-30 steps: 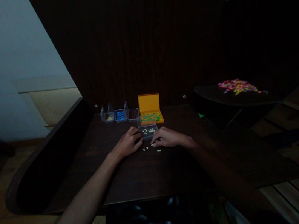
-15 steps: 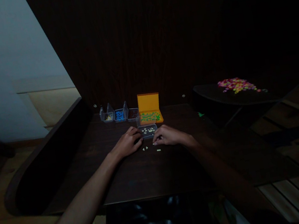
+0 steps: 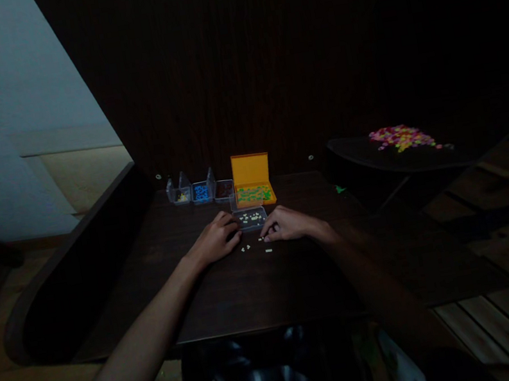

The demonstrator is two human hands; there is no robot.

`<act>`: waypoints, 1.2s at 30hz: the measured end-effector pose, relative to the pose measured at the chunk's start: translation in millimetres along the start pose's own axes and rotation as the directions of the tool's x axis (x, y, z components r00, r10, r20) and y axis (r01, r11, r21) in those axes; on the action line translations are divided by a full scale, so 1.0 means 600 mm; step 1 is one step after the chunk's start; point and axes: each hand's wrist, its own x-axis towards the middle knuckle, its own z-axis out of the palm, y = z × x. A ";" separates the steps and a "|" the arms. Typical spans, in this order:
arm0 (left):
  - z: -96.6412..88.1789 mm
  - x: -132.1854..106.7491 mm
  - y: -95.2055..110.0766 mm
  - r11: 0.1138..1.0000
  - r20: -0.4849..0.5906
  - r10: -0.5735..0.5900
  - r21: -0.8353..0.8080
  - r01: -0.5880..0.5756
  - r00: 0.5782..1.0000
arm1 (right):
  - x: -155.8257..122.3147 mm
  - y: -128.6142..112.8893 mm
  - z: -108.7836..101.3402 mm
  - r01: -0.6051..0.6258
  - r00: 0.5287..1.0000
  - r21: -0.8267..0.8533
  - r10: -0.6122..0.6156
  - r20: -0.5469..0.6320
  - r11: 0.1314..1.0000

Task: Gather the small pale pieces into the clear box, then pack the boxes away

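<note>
The left hand (image 3: 214,241) lies palm down on the dark surface (image 3: 251,288), fingers curled loosely at the 9 o'clock edge of a small clear tray (image 3: 250,218) of pale pieces; its grip seems closed on nothing, though the dim light makes that hard to confirm. The right hand (image 3: 286,225) sits at the tray's 3 o'clock side, fingertips drawn together and pressing down near the loose pale pieces (image 3: 255,248) scattered just at 6 o'clock of the tray. Whether one is pinched I cannot tell.

At 12 o'clock stands an open orange box (image 3: 253,183) of green bits; clear cups (image 3: 199,193) line up at 10 o'clock.

The risk: these tiny pieces could slip from fingertips or be brushed off by a wrist, and darkness hides strays.
</note>
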 end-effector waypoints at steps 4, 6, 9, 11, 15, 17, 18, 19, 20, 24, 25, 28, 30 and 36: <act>0.000 0.000 0.000 1.000 0.002 -0.005 0.005 0.005 1.000 | 0.004 0.002 0.005 0.010 1.000 0.014 -0.010 -0.008 1.000; 0.000 0.000 0.000 1.000 0.001 -0.009 0.007 0.009 1.000 | 0.005 0.001 0.007 0.016 1.000 0.008 -0.016 -0.013 1.000; 0.001 -0.001 0.000 1.000 0.007 -0.013 0.003 0.013 1.000 | 0.007 -0.001 0.010 0.019 1.000 -0.001 -0.019 -0.019 1.000; 0.001 -0.001 -0.001 1.000 0.007 -0.012 0.001 0.012 1.000 | 0.007 -0.003 0.011 0.025 0.999 0.005 -0.025 -0.027 1.000; 0.001 -0.001 -0.002 1.000 0.012 -0.007 0.001 0.007 1.000 | 0.005 -0.007 0.010 0.036 0.999 0.062 -0.035 -0.032 0.997; 0.001 -0.001 -0.002 1.000 0.015 -0.005 0.001 0.005 1.000 | 0.005 -0.007 0.009 0.012 0.999 0.158 -0.005 -0.043 0.987; 0.001 -0.001 -0.002 1.000 0.015 -0.005 0.002 0.005 1.000 | 0.006 -0.006 0.009 -0.004 0.998 0.209 0.018 -0.066 0.978; 0.001 -0.001 -0.002 1.000 0.015 -0.006 0.003 0.005 1.000 | 0.007 -0.003 0.009 -0.020 0.993 0.253 0.048 -0.108 0.967; 0.001 -0.001 -0.002 1.000 0.018 -0.006 0.005 0.006 1.000 | 0.009 0.000 0.010 -0.033 0.983 0.283 0.083 -0.166 0.958; 0.001 -0.001 -0.002 1.000 0.015 -0.012 0.008 0.012 1.000 | 0.025 0.013 0.017 -0.099 0.907 0.276 0.201 -0.370 0.956; 0.001 -0.001 -0.002 1.000 0.012 -0.012 0.008 0.012 1.000 | 0.030 0.015 0.019 -0.120 0.897 0.266 0.220 -0.384 0.956; 0.000 -0.001 -0.001 1.000 0.008 -0.006 0.009 0.006 1.000 | 0.045 0.020 0.026 -0.173 0.885 0.268 0.268 -0.380 0.948; -0.001 -0.001 0.000 1.000 0.008 -0.007 0.013 0.007 1.000 | 0.052 0.024 0.030 -0.198 0.878 0.298 0.304 -0.369 0.934; -0.002 0.000 0.001 1.000 0.014 -0.011 0.010 0.010 1.000 | 0.063 0.035 0.038 -0.223 0.875 0.331 0.337 -0.346 0.917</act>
